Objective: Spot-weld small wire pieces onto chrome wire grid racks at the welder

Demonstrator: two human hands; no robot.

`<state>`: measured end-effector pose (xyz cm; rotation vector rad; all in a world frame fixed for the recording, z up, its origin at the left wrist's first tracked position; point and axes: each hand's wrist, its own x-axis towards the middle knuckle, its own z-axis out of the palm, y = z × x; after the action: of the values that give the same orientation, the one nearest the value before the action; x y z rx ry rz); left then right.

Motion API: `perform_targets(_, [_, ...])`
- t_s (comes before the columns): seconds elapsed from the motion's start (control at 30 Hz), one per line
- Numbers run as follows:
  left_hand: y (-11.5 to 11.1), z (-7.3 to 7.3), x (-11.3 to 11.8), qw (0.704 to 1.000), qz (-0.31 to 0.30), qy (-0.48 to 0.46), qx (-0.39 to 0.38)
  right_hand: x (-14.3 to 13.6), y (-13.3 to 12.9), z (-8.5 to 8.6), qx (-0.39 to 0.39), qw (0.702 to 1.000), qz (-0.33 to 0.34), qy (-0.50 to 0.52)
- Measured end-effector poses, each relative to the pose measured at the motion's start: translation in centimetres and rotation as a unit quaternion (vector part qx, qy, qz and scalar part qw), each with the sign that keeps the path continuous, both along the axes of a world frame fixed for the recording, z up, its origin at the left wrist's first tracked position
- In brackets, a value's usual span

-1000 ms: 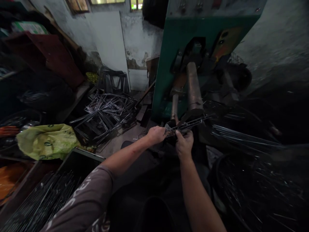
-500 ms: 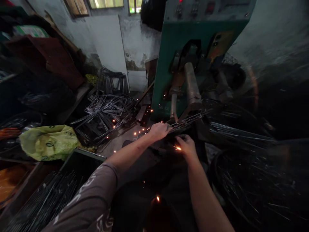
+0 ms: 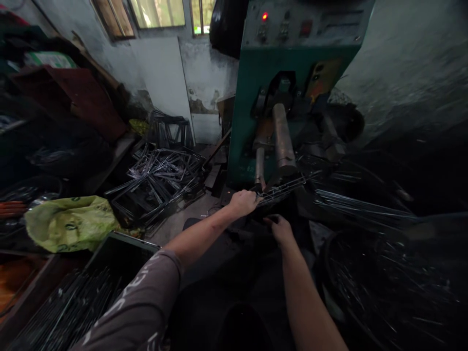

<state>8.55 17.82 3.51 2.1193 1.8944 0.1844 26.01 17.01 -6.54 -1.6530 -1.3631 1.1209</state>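
My left hand [image 3: 244,203] is closed on the near end of a narrow metal wire frame [image 3: 283,189], which reaches right and slightly up under the rods of a green machine [image 3: 244,92]. The thick copper-coloured rod [image 3: 284,136] comes down close above the frame, and a thinner rod [image 3: 260,168] stands to its left. Below the frame is my right hand [image 3: 281,229], its thumb and fingers curved with a gap between them. Nothing can be made out in it. A red light glows on the machine's top panel.
Wire frames [image 3: 161,170] lie heaped on the floor at left. A yellow-green sack [image 3: 73,222] and a bin of thin rods [image 3: 69,302] are nearer. At right stand long wires [image 3: 361,204] and a dark round tub [image 3: 329,273]. Another person's orange-gloved fingers [image 3: 12,209] show at far left.
The bright sparks around my hands and over the floor have almost all gone. The view has tilted slightly up and right. My left hand keeps its hold on the wire frame.
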Motion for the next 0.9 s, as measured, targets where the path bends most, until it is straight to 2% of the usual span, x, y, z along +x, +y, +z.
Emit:
perform_targets(0.23, [0.0, -0.7, -0.1, 1.000, 0.005, -0.017, 0.015, -0.2, -0.8, -0.5, -0.008, 0.999, 0.032, 0.040])
perform_targets(0.33, [0.3, -1.0, -0.1, 1.000, -0.003, -0.024, 0.013, -1.1, -0.8, -0.1, -0.004, 0.997, 0.028, 0.065])
perform_targets(0.47, [0.3, -0.3, -0.2, 1.000, -0.008, -0.029, 0.001, -4.0, 0.9, 1.1, 0.055, 0.993, 0.031, 0.104])
perform_targets(0.6, [-0.8, 0.5, -1.4, 0.995, -0.020, -0.092, -0.014, -5.8, 1.9, 1.9, 0.045, 0.994, 0.066, 0.078])
perform_targets(0.77, [-2.2, -0.5, -3.5, 0.961, -0.079, -0.263, -0.038, -3.8, -1.0, 1.7, 0.068, 0.997, 0.047, 0.010])
perform_targets(0.9, [-2.4, -1.5, -3.7, 0.948, -0.032, -0.318, 0.010, -2.0, -4.8, 1.5, 0.047, 0.999, 0.006, -0.023])
